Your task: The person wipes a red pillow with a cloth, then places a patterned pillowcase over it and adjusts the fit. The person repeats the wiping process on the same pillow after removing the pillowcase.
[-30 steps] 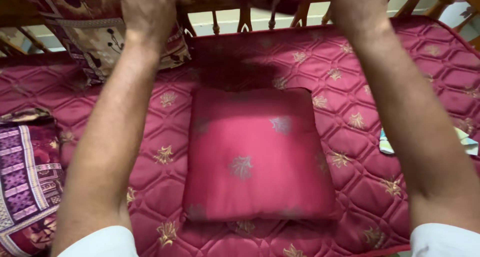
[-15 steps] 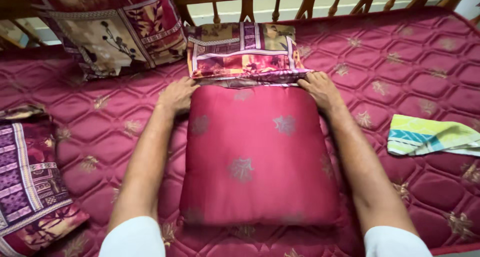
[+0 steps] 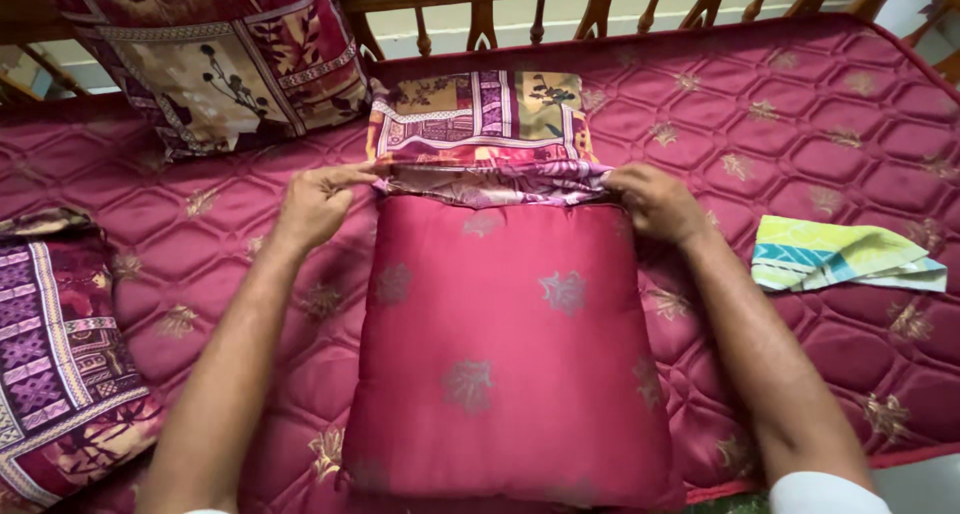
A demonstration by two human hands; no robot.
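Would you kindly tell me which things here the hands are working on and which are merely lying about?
In hand:
- plain red square cushion
- patterned patchwork fabric cover, its open edge gripped by the left hand and right hand at the cushion's far end

Lying about:
- large patterned pillow
- patterned cushion at left edge
- folded striped green-and-blue cloth
- quilted red mattress

left hand (image 3: 315, 204) + right hand (image 3: 655, 202) grip patterned cover (image 3: 478, 139) | over red cushion (image 3: 510, 344) | quilted mattress (image 3: 800, 124)

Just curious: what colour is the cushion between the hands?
Deep red cushion with faint silvery leaf motifs, seen best in the head view.
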